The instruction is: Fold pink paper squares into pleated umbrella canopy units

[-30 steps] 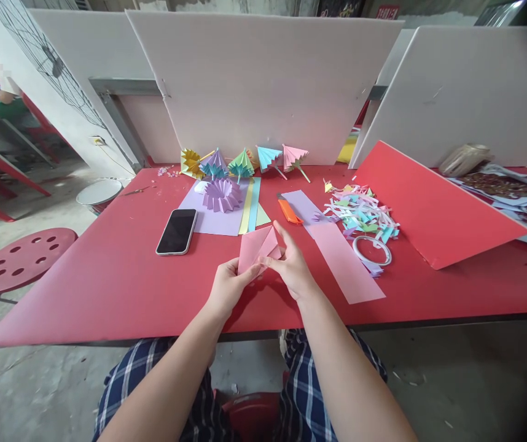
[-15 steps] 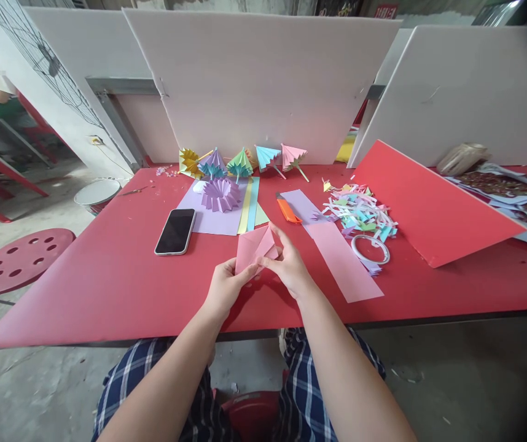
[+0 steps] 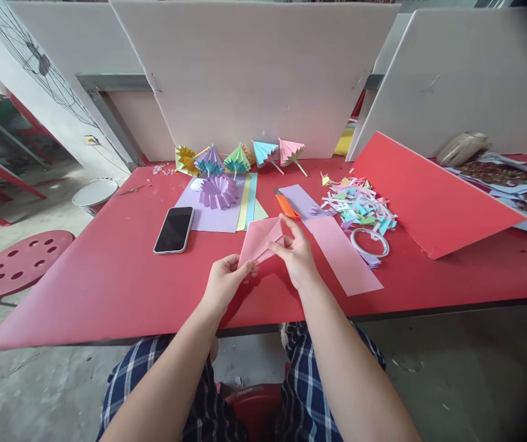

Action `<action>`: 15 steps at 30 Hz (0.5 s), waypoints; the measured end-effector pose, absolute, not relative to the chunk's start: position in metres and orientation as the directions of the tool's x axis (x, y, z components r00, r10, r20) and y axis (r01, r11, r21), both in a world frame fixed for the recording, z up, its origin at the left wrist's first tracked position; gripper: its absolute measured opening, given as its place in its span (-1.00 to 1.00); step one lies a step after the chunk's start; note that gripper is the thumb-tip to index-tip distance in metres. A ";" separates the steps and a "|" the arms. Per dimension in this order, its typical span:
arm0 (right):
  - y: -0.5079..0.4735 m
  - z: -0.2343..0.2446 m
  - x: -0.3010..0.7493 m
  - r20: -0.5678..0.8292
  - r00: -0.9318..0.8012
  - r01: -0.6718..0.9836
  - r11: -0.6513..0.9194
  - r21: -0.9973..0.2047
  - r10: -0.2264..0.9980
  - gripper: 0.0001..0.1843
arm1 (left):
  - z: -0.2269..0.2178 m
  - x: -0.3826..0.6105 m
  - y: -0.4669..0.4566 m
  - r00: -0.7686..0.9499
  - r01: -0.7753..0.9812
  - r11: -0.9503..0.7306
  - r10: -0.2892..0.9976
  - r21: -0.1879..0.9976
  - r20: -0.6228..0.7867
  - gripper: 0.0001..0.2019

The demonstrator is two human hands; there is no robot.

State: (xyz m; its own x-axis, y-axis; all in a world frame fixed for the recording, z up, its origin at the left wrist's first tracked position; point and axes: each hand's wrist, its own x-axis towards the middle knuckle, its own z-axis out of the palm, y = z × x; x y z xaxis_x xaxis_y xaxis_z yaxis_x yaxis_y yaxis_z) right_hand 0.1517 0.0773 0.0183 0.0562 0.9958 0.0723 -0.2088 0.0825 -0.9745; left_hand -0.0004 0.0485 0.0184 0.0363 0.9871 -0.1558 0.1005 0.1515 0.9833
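A folded sheet of pink paper [image 3: 258,238] is held between my two hands above the red table. My left hand [image 3: 227,279] pinches its lower left corner, thumb on top. With thumb and fingers, my right hand [image 3: 296,253] grips the right edge, where folded layers stand a little apart. Just beyond lie an orange utility knife [image 3: 287,204] and a strip of pink paper [image 3: 344,255]. Purple paper [image 3: 217,222] lies farther back, with a pleated purple paper ring [image 3: 218,193] on it. The undersides of my fingers are partly hidden by the sheet.
A phone [image 3: 174,230] lies to the left. Several small paper umbrellas [image 3: 239,159] stand along the back. Paper scraps [image 3: 360,202] and a roll of tape [image 3: 370,243] are on the right, beside a leaning red board [image 3: 433,196]. A red stool [image 3: 21,264] stands at the far left.
The pink paper has been turned slightly and looks more spread out. My right hand has shifted a little to the right, widening the gap between my hands. The view has tilted slightly.
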 end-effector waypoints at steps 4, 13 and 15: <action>0.081 0.017 0.159 0.090 0.173 -0.231 0.129 -0.964 0.981 -0.27 | 0.018 -0.003 0.048 0.025 0.104 0.176 0.983 0.979 -0.180 -0.63; 0.086 0.018 0.175 0.088 0.207 -0.331 0.154 -0.931 0.974 -0.26 | 0.024 -0.022 0.054 -0.009 0.076 0.177 0.984 0.981 -0.176 -0.62; 0.084 0.019 0.171 0.078 0.154 -0.291 0.121 -0.949 0.985 -0.23 | 0.027 -0.020 0.053 0.037 -0.014 0.192 0.981 0.981 -0.191 -0.54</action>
